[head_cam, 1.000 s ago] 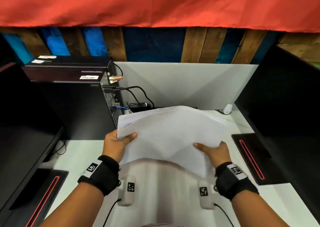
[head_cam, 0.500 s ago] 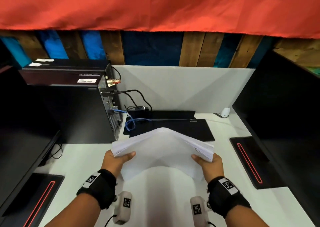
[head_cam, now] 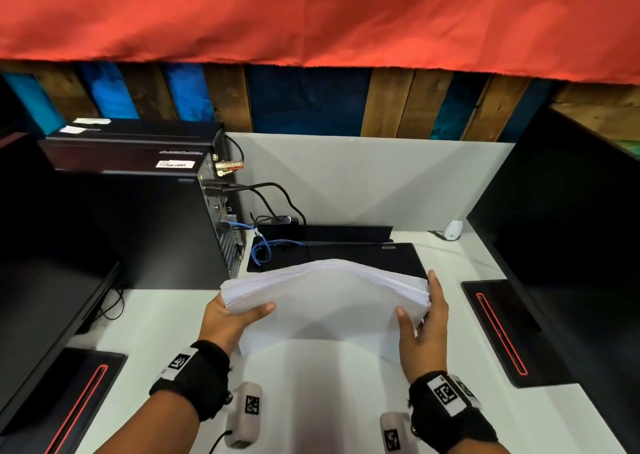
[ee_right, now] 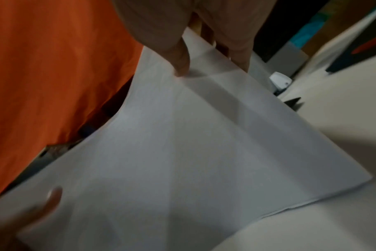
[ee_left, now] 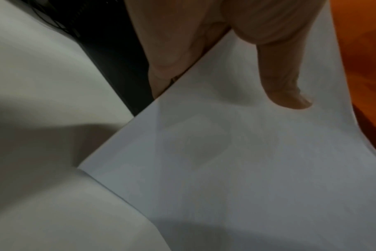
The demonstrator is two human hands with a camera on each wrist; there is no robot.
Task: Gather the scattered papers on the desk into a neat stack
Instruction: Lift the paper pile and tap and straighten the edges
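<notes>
Both hands hold a thick stack of white papers [head_cam: 325,301] above the white bench [head_cam: 145,318], in front of the person's chest. The stack bows upward in the middle, its far edge arched and its two ends drooping toward the hands.

The left hand [head_cam: 227,322] has a closed grip on the left end of the stack: the thumb [ee_left: 283,81] lies across the top sheet and the fingers go underneath, as the left wrist view shows. The right hand [head_cam: 424,329] stands at the right end with its fingers straight and upright against the edges of the sheets, the thumb resting on the top sheet; the grip there is flat and pressing, not curled. In the right wrist view the sheets [ee_right: 182,144] fan down and away from that hand, and the near corners do not line up exactly.

Behind the stack a closed black laptop [head_cam: 349,256] lies on the bench, with a blue cable [head_cam: 263,249] looping beside it. A black computer tower [head_cam: 149,204] stands to the left, with black cables plugged into its back. A dark monitor stands on each side of the bench, on black bases with red strips [head_cam: 502,335]. A small white device [head_cam: 452,230] sits near the grey partition [head_cam: 363,179]. Red fabric [head_cam: 311,13] hangs across the top of the head view.
</notes>
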